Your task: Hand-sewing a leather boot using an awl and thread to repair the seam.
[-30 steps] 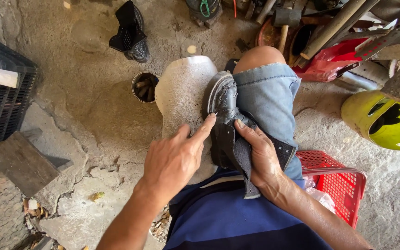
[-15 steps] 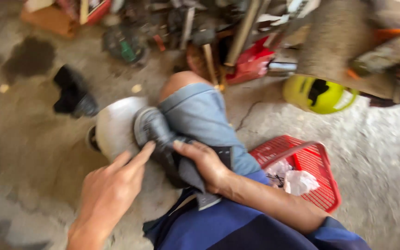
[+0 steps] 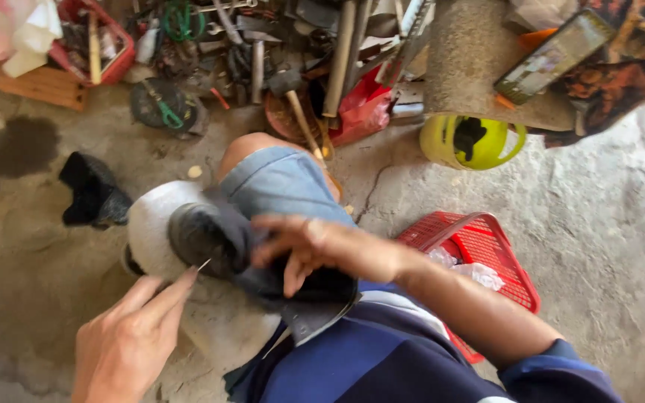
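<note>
A black shoe lies on my bent knee, which is covered by denim shorts. My right hand reaches across from the right and clamps the shoe's rear part down on the thigh, fingers spread over it. My left hand is at the lower left, its fingertips pinched together just off the shoe's toe. A thin pale needle sticks out from those fingertips toward the sole. The shoe's heel end is hidden under my right hand.
A pale rounded stone sits under the knee. A red plastic basket is on the right, with a yellow helmet behind it. A hammer and piled tools lie at the back, a black shoe on the left, and a phone on a concrete block.
The view has swung toward the tool pile. My left hand has drawn back from the shoe to the lower left with fingers pinched. My right hand has slid further over the shoe.
</note>
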